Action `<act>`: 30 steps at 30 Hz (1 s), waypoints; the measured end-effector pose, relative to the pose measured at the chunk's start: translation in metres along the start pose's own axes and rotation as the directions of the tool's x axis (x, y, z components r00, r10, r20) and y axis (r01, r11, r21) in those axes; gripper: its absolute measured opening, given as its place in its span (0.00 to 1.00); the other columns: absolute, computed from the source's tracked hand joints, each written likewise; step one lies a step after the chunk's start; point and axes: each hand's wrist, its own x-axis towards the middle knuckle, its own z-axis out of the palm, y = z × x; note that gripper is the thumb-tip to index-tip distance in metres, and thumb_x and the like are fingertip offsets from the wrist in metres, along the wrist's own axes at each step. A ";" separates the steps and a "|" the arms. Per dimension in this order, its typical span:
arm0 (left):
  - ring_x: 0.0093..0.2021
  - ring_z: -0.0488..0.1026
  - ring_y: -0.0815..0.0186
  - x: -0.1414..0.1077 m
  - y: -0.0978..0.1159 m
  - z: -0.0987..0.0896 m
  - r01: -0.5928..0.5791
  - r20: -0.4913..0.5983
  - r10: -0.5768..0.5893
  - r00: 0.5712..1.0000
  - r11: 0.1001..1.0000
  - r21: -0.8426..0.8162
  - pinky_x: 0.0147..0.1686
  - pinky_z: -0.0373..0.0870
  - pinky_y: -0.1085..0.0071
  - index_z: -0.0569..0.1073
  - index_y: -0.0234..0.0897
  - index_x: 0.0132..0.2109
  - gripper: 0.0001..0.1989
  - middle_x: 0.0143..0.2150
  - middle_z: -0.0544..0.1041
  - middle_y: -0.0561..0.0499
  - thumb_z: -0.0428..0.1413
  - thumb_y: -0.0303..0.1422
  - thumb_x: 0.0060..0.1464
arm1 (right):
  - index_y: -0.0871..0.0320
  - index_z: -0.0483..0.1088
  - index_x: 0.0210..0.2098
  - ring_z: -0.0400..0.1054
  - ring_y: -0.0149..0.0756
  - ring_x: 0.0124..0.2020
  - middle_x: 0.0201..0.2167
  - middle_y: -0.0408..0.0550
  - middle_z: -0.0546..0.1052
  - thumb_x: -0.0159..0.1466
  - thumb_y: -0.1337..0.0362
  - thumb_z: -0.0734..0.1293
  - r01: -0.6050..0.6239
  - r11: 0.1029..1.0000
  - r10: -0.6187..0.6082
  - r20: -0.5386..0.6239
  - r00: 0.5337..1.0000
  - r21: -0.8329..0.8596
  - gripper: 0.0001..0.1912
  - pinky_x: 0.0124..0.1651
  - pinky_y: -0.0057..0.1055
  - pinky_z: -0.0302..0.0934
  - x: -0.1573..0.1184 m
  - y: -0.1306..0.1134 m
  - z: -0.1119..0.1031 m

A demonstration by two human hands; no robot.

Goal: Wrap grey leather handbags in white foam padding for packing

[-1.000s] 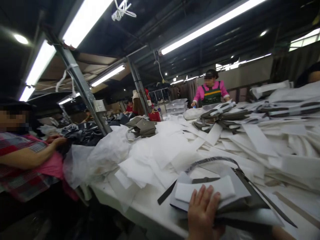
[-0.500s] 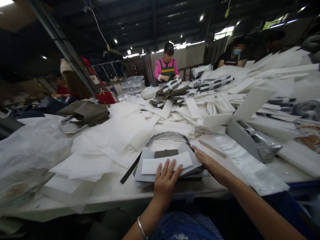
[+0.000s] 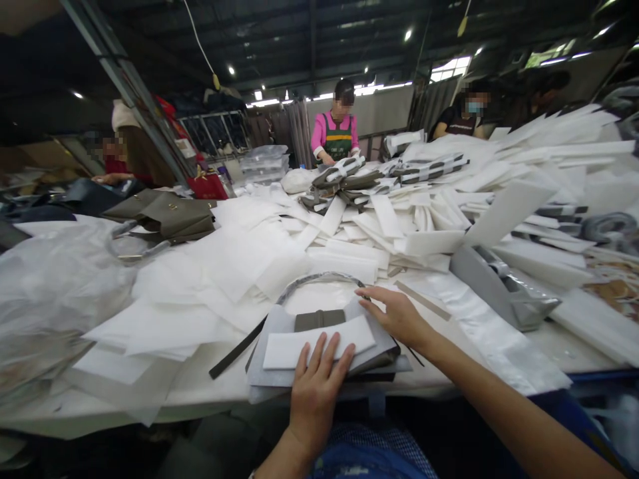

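Observation:
A dark grey-green handbag [image 3: 319,320] lies on the table before me, partly covered by thin pale wrapping sheets. Across its front rests a white foam strip [image 3: 279,350]. My left hand [image 3: 322,369] lies flat on this strip with its fingers spread. At the upper right of the bag, my right hand [image 3: 387,309] has thumb and fingers around the base of the wrapped handle [image 3: 299,285], which arches away from me. A dark strap [image 3: 238,348] sticks out at the bag's left side.
White foam sheets [image 3: 190,279] and strips heap across the table. A grey wrapped bag [image 3: 492,286] stands at right, beside plastic sleeves [image 3: 494,332]. More dark bags [image 3: 172,213] lie at back left. Co-workers, one in a pink top [image 3: 319,136], are across the table.
The bag and foam strip have shifted left and slightly toward me, with my left hand on top. My right hand has moved up and left from the bag's side to the handle base.

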 end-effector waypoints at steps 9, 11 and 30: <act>0.67 0.63 0.58 -0.009 0.012 0.014 0.073 -0.021 -0.073 0.997 0.997 0.001 0.66 0.57 0.53 0.62 0.53 0.67 0.22 0.68 0.65 0.55 0.43 0.36 0.70 | 0.48 0.79 0.48 0.72 0.41 0.56 0.52 0.45 0.79 0.70 0.58 0.61 0.125 0.989 -0.143 0.363 0.921 0.074 0.15 0.63 0.42 0.62 -0.030 0.006 0.007; 0.67 0.63 0.59 -0.007 0.013 0.013 0.078 -0.013 -0.078 0.997 0.997 -0.008 0.67 0.57 0.53 0.62 0.53 0.67 0.22 0.68 0.65 0.54 0.43 0.36 0.70 | 0.49 0.79 0.46 0.73 0.41 0.53 0.49 0.45 0.80 0.70 0.59 0.62 0.166 0.985 -0.170 0.388 0.906 0.045 0.14 0.61 0.42 0.63 -0.021 0.003 0.005; 0.66 0.64 0.61 -0.017 0.009 0.011 0.085 -0.078 -0.083 0.993 0.996 0.014 0.69 0.51 0.56 0.65 0.54 0.66 0.22 0.66 0.67 0.57 0.40 0.38 0.70 | 0.59 0.73 0.30 0.72 0.34 0.34 0.30 0.44 0.79 0.61 0.63 0.71 -0.297 0.943 0.331 0.336 0.882 -0.151 0.06 0.40 0.31 0.64 0.112 0.040 0.102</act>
